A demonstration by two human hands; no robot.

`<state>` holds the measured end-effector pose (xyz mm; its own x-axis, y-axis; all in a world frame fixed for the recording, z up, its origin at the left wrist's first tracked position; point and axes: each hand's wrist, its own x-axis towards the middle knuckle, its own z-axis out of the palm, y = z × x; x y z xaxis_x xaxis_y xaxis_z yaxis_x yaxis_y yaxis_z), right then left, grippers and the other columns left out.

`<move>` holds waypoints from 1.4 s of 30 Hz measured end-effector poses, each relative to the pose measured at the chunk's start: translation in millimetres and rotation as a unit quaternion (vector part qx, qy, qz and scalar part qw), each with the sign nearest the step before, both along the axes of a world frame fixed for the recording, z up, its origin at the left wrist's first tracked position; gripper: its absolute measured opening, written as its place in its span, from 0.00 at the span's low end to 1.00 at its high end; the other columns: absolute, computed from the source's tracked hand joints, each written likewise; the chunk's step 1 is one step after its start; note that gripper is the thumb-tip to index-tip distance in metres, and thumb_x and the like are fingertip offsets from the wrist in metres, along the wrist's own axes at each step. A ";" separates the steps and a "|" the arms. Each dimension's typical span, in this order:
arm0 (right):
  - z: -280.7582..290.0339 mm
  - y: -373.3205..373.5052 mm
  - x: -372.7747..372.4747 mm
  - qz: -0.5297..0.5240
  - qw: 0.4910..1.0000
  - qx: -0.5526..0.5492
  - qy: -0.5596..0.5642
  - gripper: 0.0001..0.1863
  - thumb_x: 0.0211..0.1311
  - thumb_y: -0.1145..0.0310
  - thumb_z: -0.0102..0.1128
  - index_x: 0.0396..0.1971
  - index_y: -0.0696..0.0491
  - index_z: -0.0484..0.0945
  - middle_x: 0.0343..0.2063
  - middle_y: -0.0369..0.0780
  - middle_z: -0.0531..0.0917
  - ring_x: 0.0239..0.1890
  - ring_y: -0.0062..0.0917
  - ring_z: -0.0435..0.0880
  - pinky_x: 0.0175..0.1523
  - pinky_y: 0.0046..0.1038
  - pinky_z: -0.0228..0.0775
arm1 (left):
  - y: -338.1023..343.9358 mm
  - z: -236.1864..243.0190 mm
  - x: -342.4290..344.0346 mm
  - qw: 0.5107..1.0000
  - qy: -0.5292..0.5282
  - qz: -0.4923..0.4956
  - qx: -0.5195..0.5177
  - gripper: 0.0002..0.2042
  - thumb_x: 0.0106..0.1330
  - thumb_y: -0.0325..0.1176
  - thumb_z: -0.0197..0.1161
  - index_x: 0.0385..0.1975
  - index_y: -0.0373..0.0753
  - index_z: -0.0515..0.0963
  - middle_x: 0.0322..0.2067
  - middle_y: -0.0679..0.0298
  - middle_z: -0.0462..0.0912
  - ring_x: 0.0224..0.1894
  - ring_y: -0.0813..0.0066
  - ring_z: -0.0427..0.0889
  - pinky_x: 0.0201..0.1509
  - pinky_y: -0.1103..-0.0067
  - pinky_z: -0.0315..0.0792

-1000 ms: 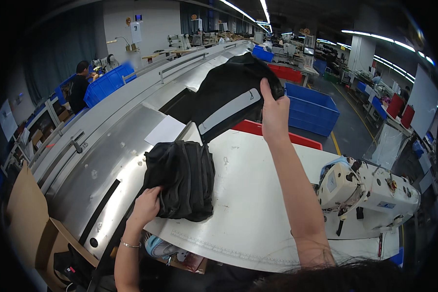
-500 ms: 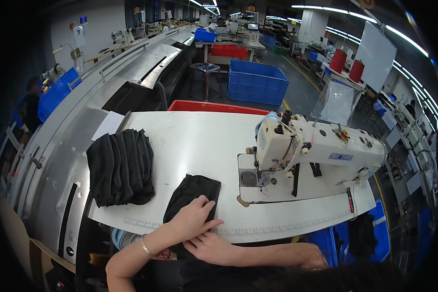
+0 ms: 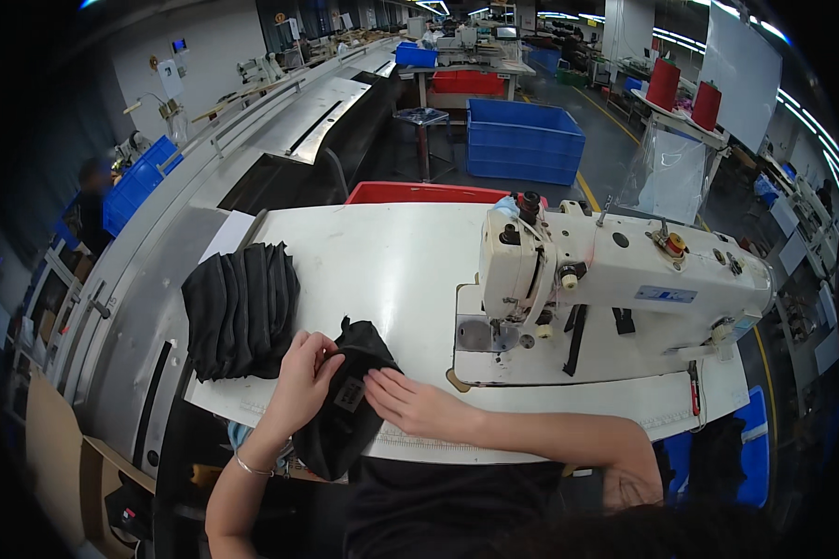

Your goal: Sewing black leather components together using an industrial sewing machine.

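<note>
A black fabric piece [image 3: 340,438], sewn like a small pouch or cap, lies at the table's front edge with a small light label [image 3: 349,393] facing up. My left hand [image 3: 300,382] pinches its left edge between thumb and fingers. From the right, my right hand [image 3: 418,406] rests its outstretched fingers on the fabric beside the label; its thumb is hidden. Left of my hands stands a stack of folded black fabric pieces [image 3: 238,312]. To the right is a white sewing machine [image 3: 625,265], apart from both hands.
The white sewing table [image 3: 364,247] has a ruler strip along its front edge. Black strips [image 3: 577,340] lie under the machine arm. Red thread cones [image 3: 663,86] stand behind it. A red bin [image 3: 429,193] and blue crate [image 3: 522,144] sit beyond; a metal channel runs along the left.
My hands have moved apart from their crossed position. The fabric piece has been turned and drawn nearer, so its label shows. My left hand now grips its left edge. The view has shifted slightly.
</note>
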<state>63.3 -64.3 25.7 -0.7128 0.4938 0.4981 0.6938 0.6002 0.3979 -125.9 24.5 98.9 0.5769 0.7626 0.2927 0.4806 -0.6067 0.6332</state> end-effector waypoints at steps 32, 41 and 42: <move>-16.3 -80.0 42.2 -0.077 0.912 -0.300 0.269 0.31 0.44 0.71 0.56 0.52 0.68 0.68 0.55 0.52 0.70 0.65 0.40 0.61 0.70 0.39 0.47 | 12.2 -56.3 149.6 0.946 0.100 -0.215 0.220 0.10 0.60 0.33 0.60 0.38 0.38 0.71 0.25 0.62 0.76 0.31 0.66 0.79 0.27 0.73 0.73; -8.9 -68.5 98.3 -0.027 0.937 -0.305 0.167 0.22 0.47 0.69 0.53 0.42 0.66 0.75 0.53 0.50 0.72 0.64 0.43 0.62 0.69 0.41 0.51 | 49.5 -60.9 191.7 0.949 0.036 -0.292 0.110 0.15 0.55 0.27 0.64 0.42 0.33 0.75 0.39 0.58 0.80 0.40 0.63 0.80 0.40 0.73 0.75; -10.1 -66.7 100.8 -0.024 0.936 -0.308 0.171 0.22 0.47 0.69 0.53 0.42 0.66 0.75 0.53 0.50 0.72 0.64 0.43 0.62 0.69 0.41 0.51 | 53.0 -58.8 194.5 0.951 -0.017 -0.306 -0.039 0.15 0.55 0.27 0.64 0.43 0.32 0.75 0.42 0.59 0.80 0.42 0.67 0.80 0.45 0.75 0.74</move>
<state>164.0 -131.0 15.6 -0.5331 0.7898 0.3032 0.7498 0.6071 -0.2631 68.6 77.5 40.1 0.9111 0.3062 0.2758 0.0303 -0.7172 0.6962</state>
